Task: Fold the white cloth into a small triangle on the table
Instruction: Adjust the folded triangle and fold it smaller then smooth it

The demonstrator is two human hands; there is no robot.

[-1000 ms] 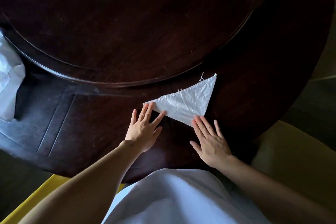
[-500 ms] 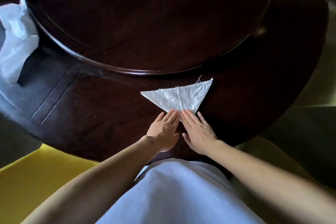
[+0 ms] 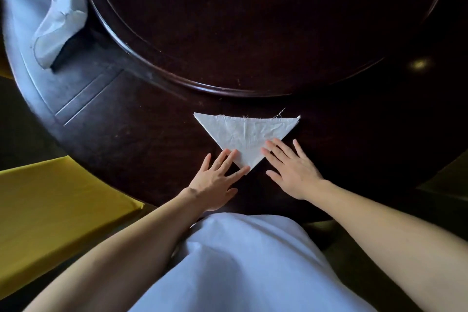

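Observation:
The white cloth (image 3: pixel 244 134) lies flat on the dark wooden table (image 3: pixel 131 139) as a small triangle, its long frayed edge away from me and its tip pointing toward me. My left hand (image 3: pixel 215 177) rests flat with spread fingers, fingertips touching the cloth's left edge near the tip. My right hand (image 3: pixel 291 170) lies flat too, its fingertips on the cloth's right edge. Neither hand grips anything.
A raised round turntable (image 3: pixel 253 20) fills the table's middle, its rim just beyond the cloth. A crumpled white cloth (image 3: pixel 60 15) sits at the far left. A yellow chair seat (image 3: pixel 58 215) is at my left, below the table edge.
The cloth has turned so its long edge lies level. My hands came together at the tip, then spread apart along the two slanted edges.

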